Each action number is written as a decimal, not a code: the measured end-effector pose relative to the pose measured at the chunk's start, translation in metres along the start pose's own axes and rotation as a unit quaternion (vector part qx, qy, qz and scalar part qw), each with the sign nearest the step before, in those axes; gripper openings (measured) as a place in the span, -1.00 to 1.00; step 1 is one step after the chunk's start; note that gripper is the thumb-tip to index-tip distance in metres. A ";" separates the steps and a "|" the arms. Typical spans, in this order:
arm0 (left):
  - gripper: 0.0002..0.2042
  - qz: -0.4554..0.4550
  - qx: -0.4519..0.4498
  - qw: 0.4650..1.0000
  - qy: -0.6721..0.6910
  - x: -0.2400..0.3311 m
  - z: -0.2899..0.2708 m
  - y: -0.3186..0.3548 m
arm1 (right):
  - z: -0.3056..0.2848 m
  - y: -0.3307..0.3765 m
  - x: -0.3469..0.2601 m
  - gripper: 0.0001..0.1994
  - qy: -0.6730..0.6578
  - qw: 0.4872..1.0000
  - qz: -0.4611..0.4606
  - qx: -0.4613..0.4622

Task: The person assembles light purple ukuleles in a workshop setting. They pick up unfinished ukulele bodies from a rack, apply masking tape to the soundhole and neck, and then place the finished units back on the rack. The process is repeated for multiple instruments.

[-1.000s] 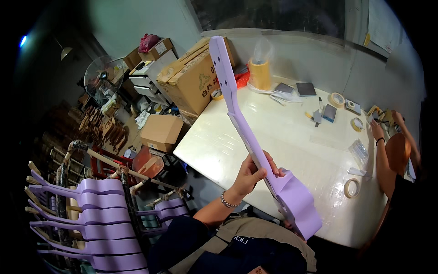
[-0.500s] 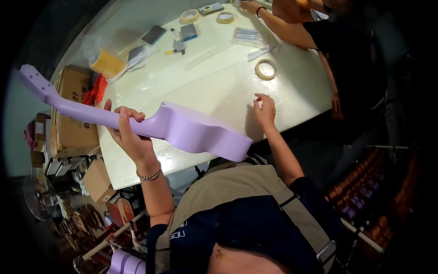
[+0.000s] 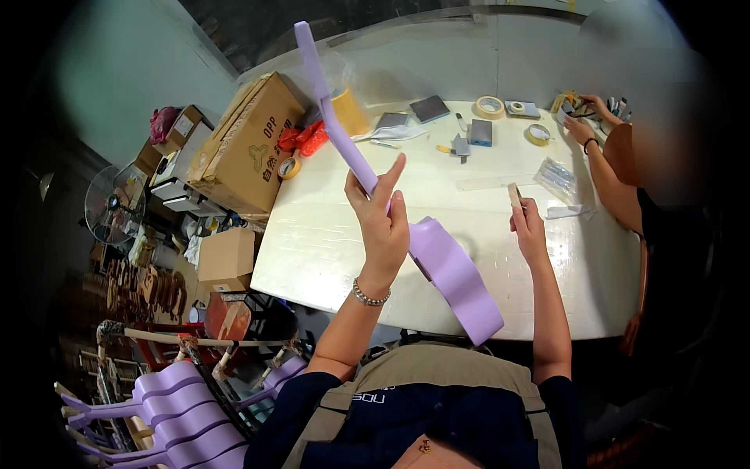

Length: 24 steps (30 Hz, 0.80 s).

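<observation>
My left hand grips the neck of a lilac ukulele-shaped instrument and holds it up over the white table, head pointing away, body near my chest. My right hand is raised over the table and pinches a small tan block between its fingers.
Tape rolls, grey pads and a clear packet lie on the far side of the table. Another person's hand works at the right end. A cardboard box stands left, and several lilac instruments rest on a rack at lower left.
The view has swung round. The instrument now points up and away from me. My right hand has left the table top and lifted a small tan block.
</observation>
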<state>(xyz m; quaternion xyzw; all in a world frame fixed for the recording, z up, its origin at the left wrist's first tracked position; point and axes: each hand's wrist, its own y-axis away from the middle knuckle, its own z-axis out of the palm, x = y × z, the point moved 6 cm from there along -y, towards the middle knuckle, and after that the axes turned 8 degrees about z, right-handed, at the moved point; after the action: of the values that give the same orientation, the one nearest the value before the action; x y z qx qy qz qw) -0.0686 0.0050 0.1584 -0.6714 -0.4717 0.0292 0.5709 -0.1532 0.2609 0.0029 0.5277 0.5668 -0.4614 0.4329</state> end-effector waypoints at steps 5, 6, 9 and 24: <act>-0.77 -0.041 0.000 0.998 0.039 0.001 -0.009 -0.011 | 0.041 0.024 -0.121 -0.83 -0.027 0.988 -0.129 -0.085; -0.78 -0.041 0.004 0.998 0.039 0.003 -0.011 -0.015 | 0.047 0.028 -0.131 -0.84 -0.013 0.982 -0.162 -0.092; -0.79 -0.030 0.012 0.998 0.060 0.000 -0.014 -0.019 | 0.061 0.040 -0.159 -0.87 0.041 0.965 -0.245 -0.090; -0.83 0.029 0.028 0.997 0.061 0.025 -0.014 -0.011 | 0.074 0.070 -0.192 -0.76 0.155 0.900 -0.408 -0.002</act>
<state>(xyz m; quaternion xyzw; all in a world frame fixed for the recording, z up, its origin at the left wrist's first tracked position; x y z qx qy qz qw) -0.0529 0.0099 0.1842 -0.6691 -0.4153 0.0173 0.6161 -0.0704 0.1518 0.1717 0.3145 0.7930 -0.5091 0.1146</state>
